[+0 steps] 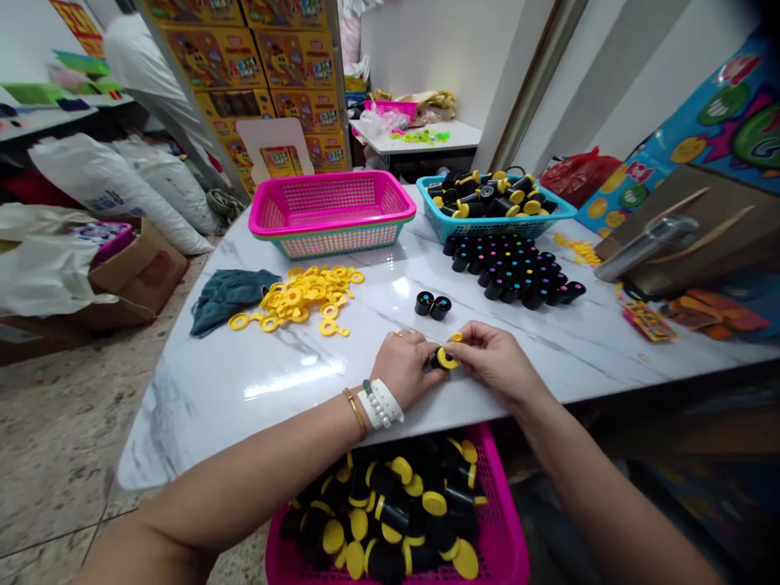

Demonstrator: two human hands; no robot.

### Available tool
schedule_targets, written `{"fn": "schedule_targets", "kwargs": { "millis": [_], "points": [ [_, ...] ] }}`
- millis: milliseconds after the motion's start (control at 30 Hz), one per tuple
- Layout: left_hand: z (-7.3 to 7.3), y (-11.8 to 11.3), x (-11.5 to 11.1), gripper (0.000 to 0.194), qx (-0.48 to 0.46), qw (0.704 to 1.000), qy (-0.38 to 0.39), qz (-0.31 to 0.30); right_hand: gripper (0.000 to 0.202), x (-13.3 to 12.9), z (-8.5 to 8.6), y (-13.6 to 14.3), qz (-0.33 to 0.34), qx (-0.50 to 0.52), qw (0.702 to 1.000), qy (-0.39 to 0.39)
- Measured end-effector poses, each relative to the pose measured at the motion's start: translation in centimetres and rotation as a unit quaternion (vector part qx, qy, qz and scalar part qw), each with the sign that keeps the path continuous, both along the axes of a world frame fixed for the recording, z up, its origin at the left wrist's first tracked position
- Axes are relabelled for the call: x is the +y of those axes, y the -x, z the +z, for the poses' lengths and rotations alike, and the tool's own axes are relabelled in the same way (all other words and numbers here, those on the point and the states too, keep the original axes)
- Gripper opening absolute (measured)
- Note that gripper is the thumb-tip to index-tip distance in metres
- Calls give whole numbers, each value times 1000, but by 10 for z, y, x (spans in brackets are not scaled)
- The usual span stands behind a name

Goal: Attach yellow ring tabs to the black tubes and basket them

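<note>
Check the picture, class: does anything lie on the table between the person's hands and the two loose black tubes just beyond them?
Nothing visible does. The left hand and right hand together hold a small black tube with a yellow cap. Between them and the two loose black tubes lies only bare marble table; the yellow rings sit off to the left.

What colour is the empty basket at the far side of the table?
The empty basket is bright pink with a teal base, clearest in the head view.

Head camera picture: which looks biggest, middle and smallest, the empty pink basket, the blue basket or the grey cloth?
1. Empty pink basket, largest.
2. Blue basket of black and yellow pieces, nearly as wide, so a close call.
3. Grey cloth, smallest.
</note>
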State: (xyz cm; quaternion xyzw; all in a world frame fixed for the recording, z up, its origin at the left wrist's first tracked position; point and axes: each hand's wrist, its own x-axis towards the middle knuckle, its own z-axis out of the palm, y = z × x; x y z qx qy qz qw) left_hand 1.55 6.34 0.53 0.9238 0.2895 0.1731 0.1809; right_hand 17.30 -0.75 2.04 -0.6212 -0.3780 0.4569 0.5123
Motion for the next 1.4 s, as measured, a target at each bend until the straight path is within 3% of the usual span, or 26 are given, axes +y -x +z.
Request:
{"fn": "schedule_targets", "kwargs": {
  "millis": [167, 433, 633, 767, 900, 1000, 1167, 1300, 1400],
  "points": [
    [2, 0, -1, 23, 9, 1000, 18, -9, 38, 3, -12, 4, -2, 18, 1000, -6],
    [7, -1, -3, 25, 36, 999, 27, 1, 43, 6, -3, 4, 16, 55, 998, 27],
    [9, -1, -6, 27, 49, 998, 30, 9, 40, 4, -8, 2, 8, 22, 1000, -2],
    [18, 2, -8, 26, 41, 994, 98, 21, 40, 2, -11, 3, 13, 22, 1000, 6],
    [24, 4, -6, 30, -13, 986, 168, -7, 36, 0, -13, 6, 9, 11, 1000, -11],
    [23, 4, -4, 32, -12, 987, 157, -13, 31, -3, -13, 5, 14, 16, 1000, -22],
    [16, 5, -2, 33, -7, 990, 138, -17, 34, 2, -7, -7, 23, 96, 994, 39],
    [15, 4, -1, 32, 11, 994, 105, -26, 31, 13, 5, -21, 131, 93, 980, 117],
    [17, 2, 3, 32, 44, 993, 104, -25, 26, 19, 18, -23, 215, -23, 967, 138]
  ]
}}
